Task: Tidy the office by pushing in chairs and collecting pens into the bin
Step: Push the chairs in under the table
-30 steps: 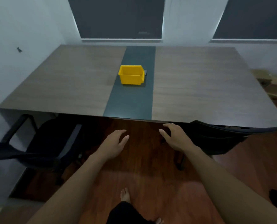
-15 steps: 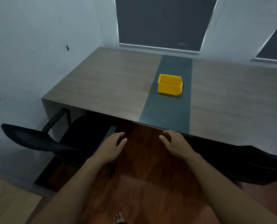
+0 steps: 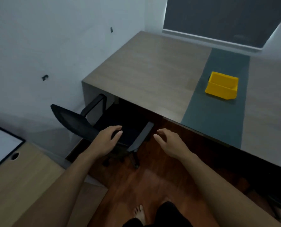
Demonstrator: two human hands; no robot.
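Head view: over the last second the gaze swings left. The yellow bin (image 3: pixel 222 87), which sat near the middle of the frame, now stands at the right, on the table (image 3: pixel 144 71) along its dark centre strip. The black chair (image 3: pixel 74 123), earlier at the left edge, now fills the centre-left, just under the hands. I read this as attention passing to this chair as the next one to push in. Its seat is partly under the table's near left corner, but the backrest and the near armrest (image 3: pixel 141 136) still stick out over the wooden floor (image 3: pixel 144 181).

The left hand (image 3: pixel 109 141) hovers with loose, spread fingers over the inner end of the backrest, holding nothing. Whether it touches the mesh I cannot tell. The right hand (image 3: pixel 169 143), equally open and empty, hangs just right of the near armrest, apart from it.

The bin lies well apart from both hands, toward the upper right. No pen shows on the table from here.
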